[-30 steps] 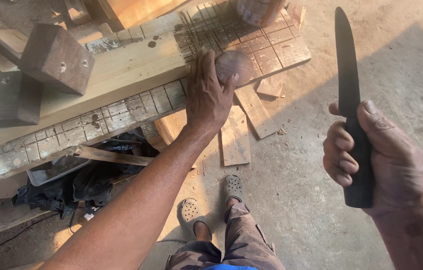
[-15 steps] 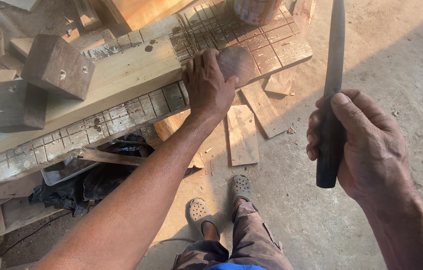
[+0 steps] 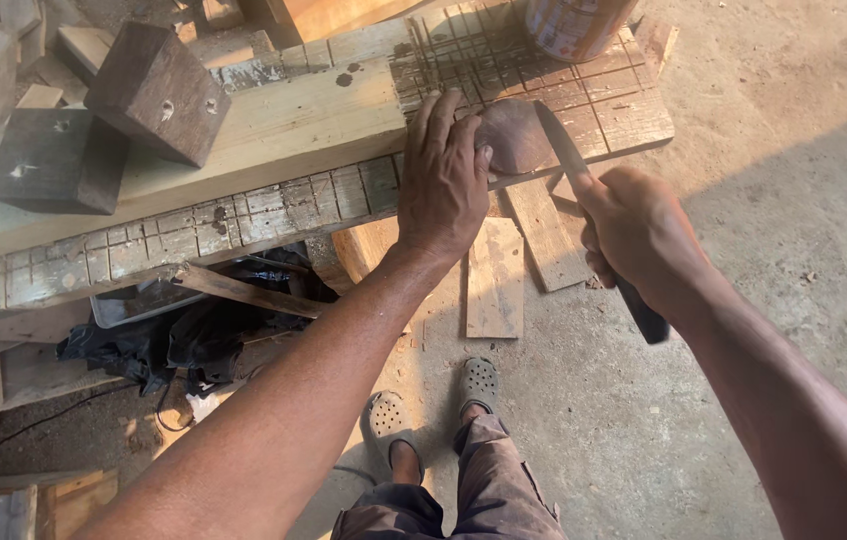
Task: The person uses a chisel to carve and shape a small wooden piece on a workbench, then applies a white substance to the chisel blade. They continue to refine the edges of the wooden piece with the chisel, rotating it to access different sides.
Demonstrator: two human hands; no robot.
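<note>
At 12 o'clock in the head view, on the scored plank table (image 3: 633, 110), lies a rounded dark wooden piece (image 3: 513, 135). The left hand (image 3: 443, 180) rests flat over its 9 o'clock edge, fingers spread and pressing down, nothing pinched. The right hand (image 3: 638, 235), at 3 o'clock of the left, has its grip pressed tight around the dark handle of a long knife (image 3: 568, 155); the blade runs toward 11 o'clock and its edge meets the wooden piece on the 3 o'clock side, touching it. At 10 o'clock, two dark wooden blocks (image 3: 158, 90) sit on the table's pale beam, one tilted against the other. At 1 o'clock a cylindrical container (image 3: 573, 25) stands on the table, cut off by the frame. Below the table edge, flat offcut boards (image 3: 495, 280) lie on the concrete floor (image 3: 793, 250). At 6 o'clock, the person's feet in perforated clogs (image 3: 478, 385) stand on the floor. At 8 o'clock, dark crumpled material (image 3: 183, 345) lies under the table.
</note>
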